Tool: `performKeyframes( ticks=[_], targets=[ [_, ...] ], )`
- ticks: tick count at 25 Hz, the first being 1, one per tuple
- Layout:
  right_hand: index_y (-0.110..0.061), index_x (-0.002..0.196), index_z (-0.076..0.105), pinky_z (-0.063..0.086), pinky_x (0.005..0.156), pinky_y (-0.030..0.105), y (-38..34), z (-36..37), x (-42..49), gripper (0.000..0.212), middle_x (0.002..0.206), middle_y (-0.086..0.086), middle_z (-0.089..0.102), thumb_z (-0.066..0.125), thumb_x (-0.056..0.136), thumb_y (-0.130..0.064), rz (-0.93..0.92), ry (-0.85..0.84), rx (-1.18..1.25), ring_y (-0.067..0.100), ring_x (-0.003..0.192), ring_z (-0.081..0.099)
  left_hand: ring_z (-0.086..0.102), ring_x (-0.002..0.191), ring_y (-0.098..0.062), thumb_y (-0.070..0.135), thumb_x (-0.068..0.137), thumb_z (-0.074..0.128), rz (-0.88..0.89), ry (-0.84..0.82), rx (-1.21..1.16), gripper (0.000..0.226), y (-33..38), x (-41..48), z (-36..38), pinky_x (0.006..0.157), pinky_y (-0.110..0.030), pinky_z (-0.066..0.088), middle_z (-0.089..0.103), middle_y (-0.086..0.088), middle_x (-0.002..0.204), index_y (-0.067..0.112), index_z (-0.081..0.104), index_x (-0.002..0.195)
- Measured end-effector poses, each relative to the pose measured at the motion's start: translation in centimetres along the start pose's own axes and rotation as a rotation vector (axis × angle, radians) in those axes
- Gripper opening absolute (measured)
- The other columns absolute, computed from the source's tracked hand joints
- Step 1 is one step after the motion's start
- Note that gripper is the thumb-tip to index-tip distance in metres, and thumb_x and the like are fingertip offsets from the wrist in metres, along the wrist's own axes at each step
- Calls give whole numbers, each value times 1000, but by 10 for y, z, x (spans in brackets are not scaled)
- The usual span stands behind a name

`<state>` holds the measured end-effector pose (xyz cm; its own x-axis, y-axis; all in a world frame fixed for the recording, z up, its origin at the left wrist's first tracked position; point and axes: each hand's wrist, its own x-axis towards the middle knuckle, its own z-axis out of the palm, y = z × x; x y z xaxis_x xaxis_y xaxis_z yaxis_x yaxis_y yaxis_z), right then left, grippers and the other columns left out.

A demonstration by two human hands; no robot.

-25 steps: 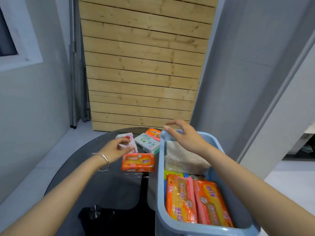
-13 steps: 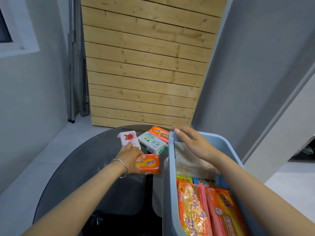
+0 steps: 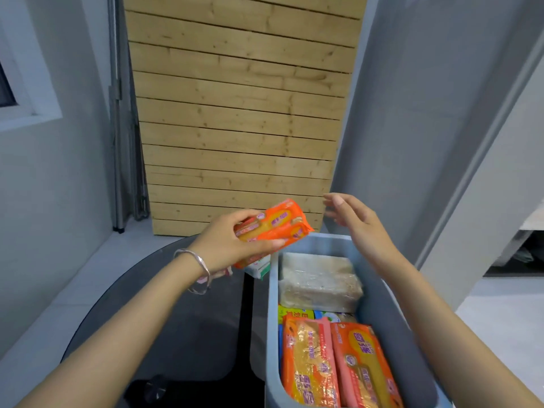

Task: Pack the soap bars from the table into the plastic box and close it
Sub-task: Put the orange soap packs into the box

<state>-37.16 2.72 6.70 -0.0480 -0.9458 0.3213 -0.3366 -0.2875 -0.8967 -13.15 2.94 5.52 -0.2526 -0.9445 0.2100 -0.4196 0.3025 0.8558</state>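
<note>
My left hand [image 3: 232,242] grips an orange-wrapped soap bar [image 3: 276,225] in the air, just left of the far end of the blue-grey plastic box [image 3: 272,319]. My right hand [image 3: 353,222] hovers open above the box's far rim, fingers spread, holding nothing. Inside the box lie a pale clear-wrapped block [image 3: 319,281] at the far end and two orange and pink soap packs [image 3: 332,363] at the near end. A white-and-green soap bar [image 3: 259,267] lies on the table, partly hidden under my left hand. No lid is in view.
The box stands on the right side of a dark round glass table [image 3: 176,319]. A wooden slat panel [image 3: 241,113] leans against the wall behind. Grey walls rise left and right; pale floor surrounds the table.
My left hand closed on the orange soap bar on the table and lifted it up and right towards the box. My right hand rose off the box's far rim.
</note>
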Motion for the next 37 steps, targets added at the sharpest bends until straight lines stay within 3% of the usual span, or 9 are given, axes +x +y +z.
performKeyframes(
  ticks=[4, 8, 13, 17, 20, 24, 31, 34, 37],
  targets=[
    [-30, 116, 60, 58, 69, 20, -18, -22, -33, 47, 107, -6, 69, 50, 79, -57, 73, -236, 8, 9, 90, 71, 59, 87, 1, 61, 54, 76, 56, -109, 168, 57, 34, -5, 31, 64, -14, 48, 58, 22, 100, 43, 54, 104],
    [-33, 118, 57, 54, 65, 14, -19, -51, -57, 48, 110, -6, 65, 61, 74, -51, 213, -432, -185, 6, 90, 69, 60, 87, -3, 70, 51, 71, 31, -261, 304, 55, 50, -19, 63, 73, -24, 54, 61, 18, 94, 38, 58, 94],
    [-10, 115, 56, 60, 73, 25, 1, -47, -68, 39, 103, 11, 70, 71, 80, -17, 524, -355, 149, 18, 84, 70, 54, 69, -3, 83, 47, 55, -62, -153, 512, 59, 47, -33, 89, 58, -26, 43, 60, 14, 80, 32, 45, 76],
    [-6, 110, 66, 60, 78, 27, 3, -40, -66, 26, 97, 15, 70, 65, 85, -12, 491, -464, 184, 22, 87, 67, 52, 65, 0, 66, 68, 60, -103, 75, 272, 41, 29, -30, 57, 63, -20, 40, 64, 13, 87, 33, 51, 90],
    [-8, 114, 62, 54, 90, 35, 7, -29, -69, 29, 105, 12, 70, 65, 86, -9, 456, -619, 126, 22, 96, 65, 58, 79, -12, 52, 76, 62, -155, 226, 147, 27, 4, -27, 32, 77, -32, 48, 62, 17, 83, 34, 52, 94],
    [-11, 112, 62, 56, 85, 29, 10, -11, -72, 25, 113, 12, 71, 63, 88, -13, 322, -779, -15, 17, 93, 69, 58, 65, -1, 36, 83, 62, -213, 295, 71, 25, -28, -23, 19, 50, -8, 42, 61, 7, 89, 21, 59, 103],
    [-11, 118, 67, 55, 83, 19, 10, -2, -66, 31, 110, 3, 72, 63, 88, -17, 115, -787, -226, 10, 97, 69, 57, 79, -3, 24, 85, 61, -261, 306, 8, 25, -79, -11, 16, 62, -15, 45, 64, -2, 104, 12, 63, 107],
    [-11, 109, 71, 50, 85, 11, 2, 2, -32, 23, 107, 0, 73, 60, 90, -17, -26, -520, -183, 1, 96, 65, 62, 78, -14, 21, 86, 61, -265, 263, -103, 25, -86, 8, 22, 76, -38, 59, 63, -9, 104, 9, 61, 107],
    [-9, 105, 71, 47, 83, 5, 4, 10, 18, 23, 104, 1, 73, 57, 92, -21, -26, -277, -105, 1, 94, 65, 56, 80, -3, 25, 86, 61, -240, 241, -48, 27, -97, 42, 30, 55, -13, 53, 62, -4, 105, 13, 59, 110]
  ],
)
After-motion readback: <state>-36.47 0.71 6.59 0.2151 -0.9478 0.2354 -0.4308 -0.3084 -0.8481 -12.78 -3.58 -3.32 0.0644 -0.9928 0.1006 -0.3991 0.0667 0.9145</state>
